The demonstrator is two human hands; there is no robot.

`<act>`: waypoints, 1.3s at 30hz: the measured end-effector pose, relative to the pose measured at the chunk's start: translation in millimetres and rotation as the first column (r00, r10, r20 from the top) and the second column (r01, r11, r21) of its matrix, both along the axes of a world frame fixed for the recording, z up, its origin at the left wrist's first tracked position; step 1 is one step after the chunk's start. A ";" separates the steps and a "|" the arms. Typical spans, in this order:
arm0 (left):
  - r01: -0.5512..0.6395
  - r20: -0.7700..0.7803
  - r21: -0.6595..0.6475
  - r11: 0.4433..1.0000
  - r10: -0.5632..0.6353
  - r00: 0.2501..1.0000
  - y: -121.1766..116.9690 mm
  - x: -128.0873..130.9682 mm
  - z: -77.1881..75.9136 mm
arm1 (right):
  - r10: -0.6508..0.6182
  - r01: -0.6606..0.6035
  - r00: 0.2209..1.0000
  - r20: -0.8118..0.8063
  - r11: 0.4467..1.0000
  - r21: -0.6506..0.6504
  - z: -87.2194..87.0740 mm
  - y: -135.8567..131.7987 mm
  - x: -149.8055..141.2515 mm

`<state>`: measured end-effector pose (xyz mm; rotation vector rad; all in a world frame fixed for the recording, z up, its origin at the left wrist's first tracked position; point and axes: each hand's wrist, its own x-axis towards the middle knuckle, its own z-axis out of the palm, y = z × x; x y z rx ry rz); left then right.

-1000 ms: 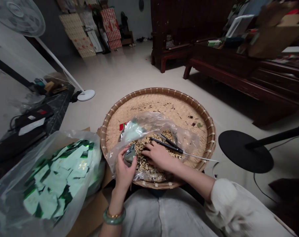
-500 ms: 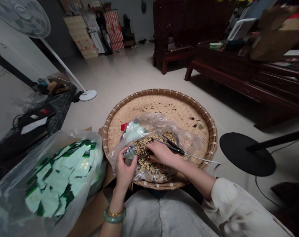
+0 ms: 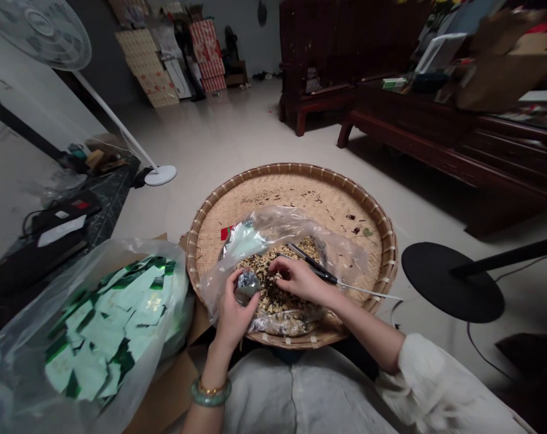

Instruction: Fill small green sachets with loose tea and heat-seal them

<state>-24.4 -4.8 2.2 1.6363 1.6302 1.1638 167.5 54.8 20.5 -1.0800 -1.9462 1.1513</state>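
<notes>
My left hand (image 3: 231,316) is shut on a small crumpled silver foil packet (image 3: 248,287) above the edge of a heap of dried seed-like mix (image 3: 273,298). The heap lies inside a clear plastic bag (image 3: 300,228) on a round woven bamboo tray (image 3: 291,167). My right hand (image 3: 300,280) rests over the heap with its fingers bunched, and I cannot tell whether they hold any of it. Beside that hand lies a black-handled tool (image 3: 313,265) with a white cord (image 3: 368,292).
A bag of green-and-white foil squares (image 3: 105,331) sits on cardboard (image 3: 164,386) to my left. A black round fan base (image 3: 452,282) stands on the floor to the right. Dark wooden furniture (image 3: 418,114) lines the far right, and a white standing fan (image 3: 38,30) stands at left.
My left hand has moved right and turned the foil packet toward the heap. My right hand has shifted slightly right, and the clear bag's folds have settled a little.
</notes>
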 end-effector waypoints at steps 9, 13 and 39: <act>0.089 -0.120 0.005 0.996 -0.087 0.989 2.8 2.8 -1.5 | -0.246 0.077 0.895 -0.371 0.906 -0.416 4.8 0.2 9.5; 0.098 -0.133 0.013 0.995 -0.096 0.987 4.2 6.3 -0.5 | -0.220 0.041 0.883 -0.414 0.916 -0.398 28.4 -4.0 7.7; 0.160 -0.219 0.096 0.982 -0.136 0.966 4.6 4.0 -7.6 | 0.014 -0.020 1.000 0.026 0.964 0.265 53.0 -14.0 -11.2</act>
